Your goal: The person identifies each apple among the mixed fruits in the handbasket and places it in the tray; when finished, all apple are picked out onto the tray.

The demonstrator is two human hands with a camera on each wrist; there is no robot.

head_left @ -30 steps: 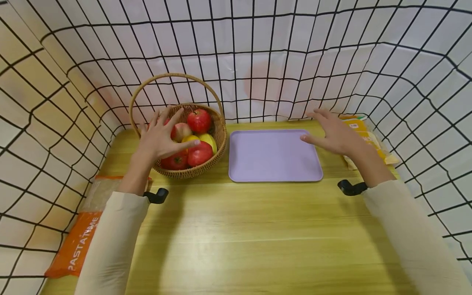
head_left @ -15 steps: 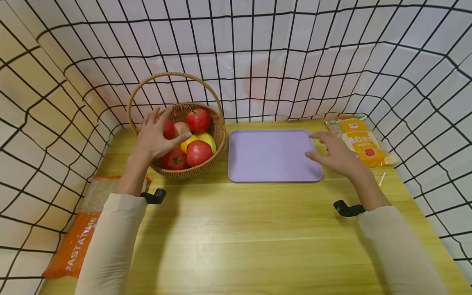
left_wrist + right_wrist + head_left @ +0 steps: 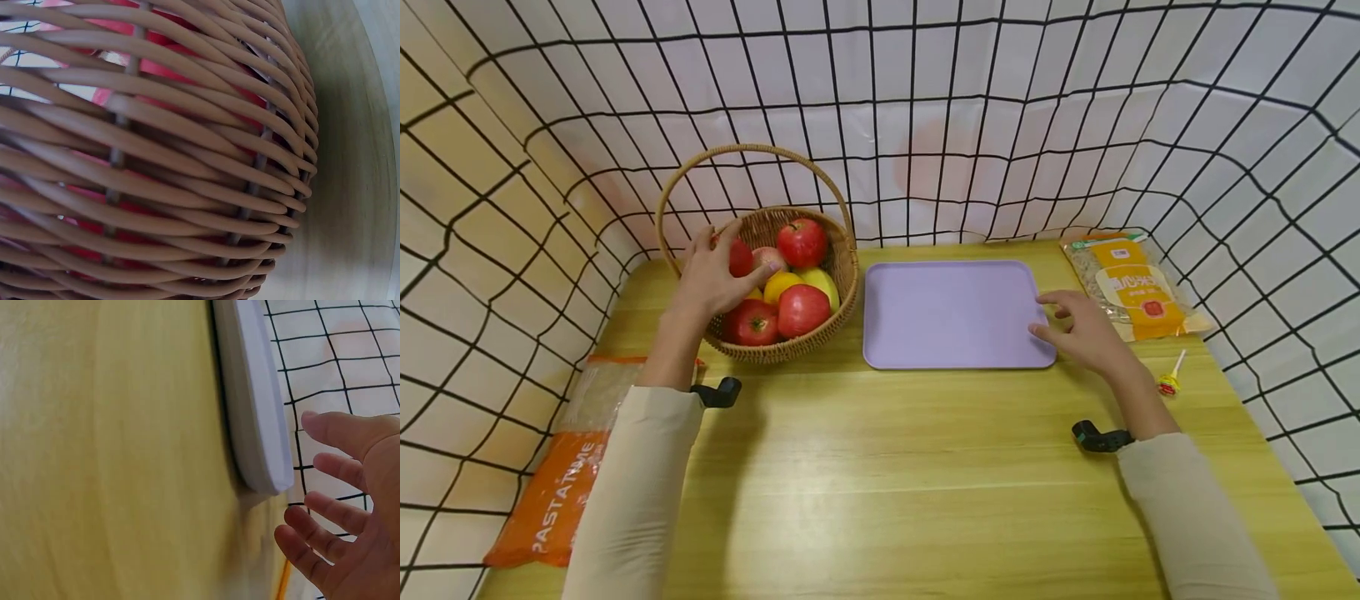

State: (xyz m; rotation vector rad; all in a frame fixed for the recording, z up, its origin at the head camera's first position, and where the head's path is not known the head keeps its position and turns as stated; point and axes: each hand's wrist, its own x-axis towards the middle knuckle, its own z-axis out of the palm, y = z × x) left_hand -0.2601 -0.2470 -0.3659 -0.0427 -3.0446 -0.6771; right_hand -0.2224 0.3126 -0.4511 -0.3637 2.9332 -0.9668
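My left hand (image 3: pixel 706 279) is over the left side of a wicker basket (image 3: pixel 775 353), with fingers and thumb spread about a red apple (image 3: pixel 741 257); contact cannot be told. In the left wrist view the basket's woven wall (image 3: pixel 156 169) fills most of the frame and hides the hand. Other red apples (image 3: pixel 803 311), a yellow fruit (image 3: pixel 782 286) and a greenish-yellow fruit (image 3: pixel 822 283) lie in the basket. By the right edge of a lilac tray (image 3: pixel 951 315) is my right hand (image 3: pixel 1086 333), holding nothing, its fingers loosely bent; the right wrist view shows the hand (image 3: pixel 350 500) apart from the tray.
A yellow grain bag (image 3: pixel 1138 287) lies at the back right, with a lollipop (image 3: pixel 1169 382) in front of it. An orange pasta bag (image 3: pixel 561 492) lies at the left, partly behind the left sleeve. Black-gridded white cloth (image 3: pixel 917 125) encloses the wooden table (image 3: pixel 925 467).
The right hand has come down and nearer, beside the tray's right edge, uncovering the grain bag and lollipop. The left hand has narrowed its spread slightly over the basket.
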